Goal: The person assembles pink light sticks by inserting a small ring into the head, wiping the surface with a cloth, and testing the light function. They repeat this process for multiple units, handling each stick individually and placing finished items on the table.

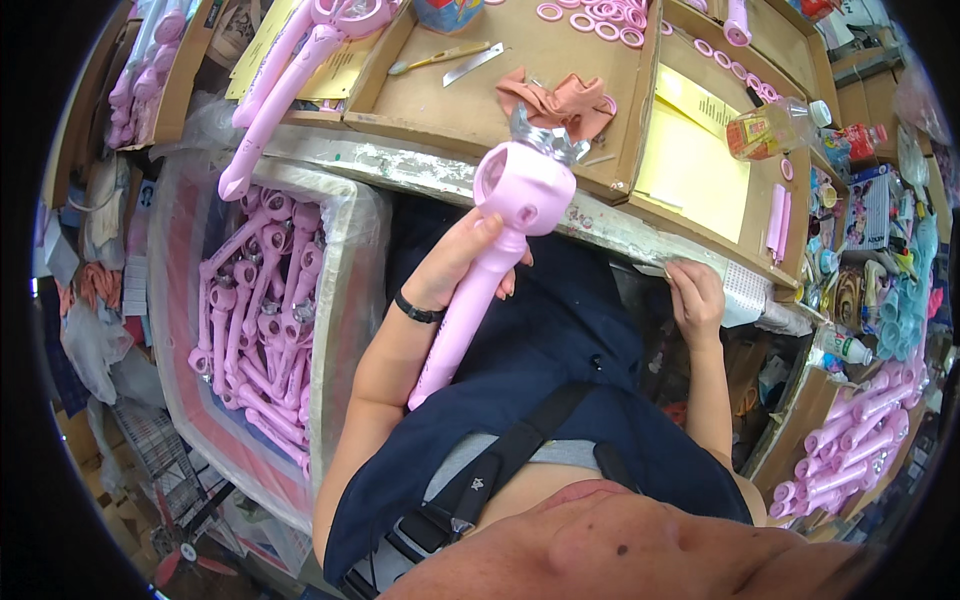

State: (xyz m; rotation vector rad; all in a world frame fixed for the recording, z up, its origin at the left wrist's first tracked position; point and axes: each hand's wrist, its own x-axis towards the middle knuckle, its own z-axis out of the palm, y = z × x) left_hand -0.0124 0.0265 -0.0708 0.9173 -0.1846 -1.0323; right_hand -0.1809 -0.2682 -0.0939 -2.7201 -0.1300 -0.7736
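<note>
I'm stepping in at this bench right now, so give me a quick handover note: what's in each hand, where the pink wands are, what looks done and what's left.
Left hand: gripping a pink wand by its handle, silver crown seated on the head.
Right hand: holds nothing, resting at the workbench edge.
Parts: a lined box of pink wands on the left, more wands lower right, pink rings in the cardboard tray.
Done: crown is on this wand.
Left: cannot tell which boxed wands are finished.
</note>
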